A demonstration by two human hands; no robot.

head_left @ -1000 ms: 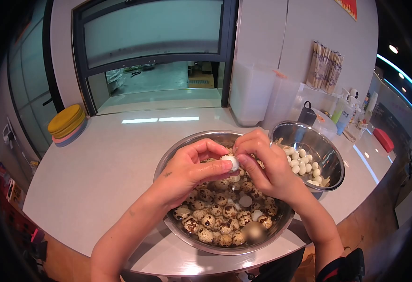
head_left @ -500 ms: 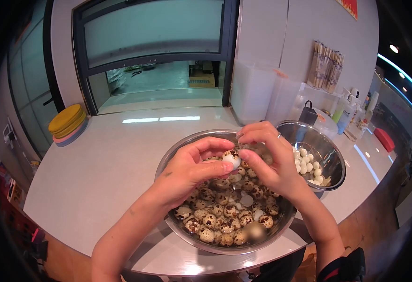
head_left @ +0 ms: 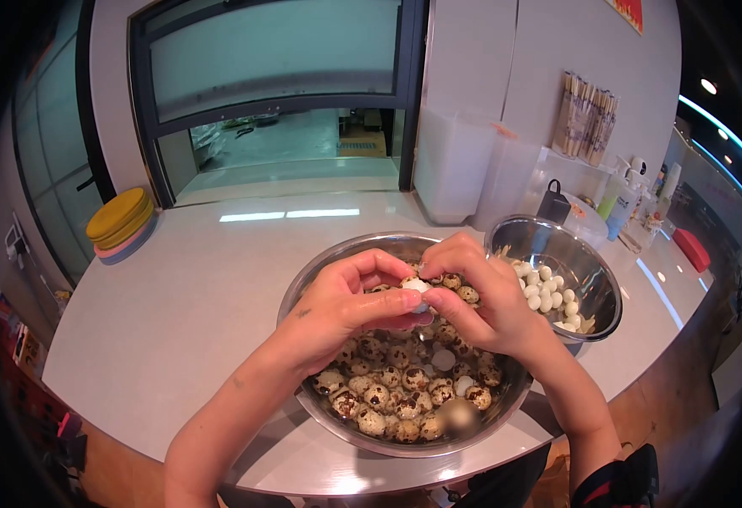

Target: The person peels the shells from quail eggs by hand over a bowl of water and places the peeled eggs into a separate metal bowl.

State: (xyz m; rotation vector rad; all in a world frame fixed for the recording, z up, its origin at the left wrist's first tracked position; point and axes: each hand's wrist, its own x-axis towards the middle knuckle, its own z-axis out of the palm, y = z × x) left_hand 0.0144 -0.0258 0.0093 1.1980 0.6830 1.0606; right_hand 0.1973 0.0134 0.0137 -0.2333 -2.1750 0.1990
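A left hand (head_left: 324,309) pinches a small egg (head_left: 416,286) between thumb and fingers above a large steel bowl (head_left: 324,269), while the curled fingertips of the right hand (head_left: 485,305) meet its edge; whether they grip shell cannot be told. Too hard a squeeze could tear or shoot loose the wet-looking egg, glossy white with some brown-flecked shell. Below sit speckled eggs (head_left: 377,396); beside, a smaller bowl (head_left: 595,288) holds peeled ones on the tabletop (head_left: 176,339).
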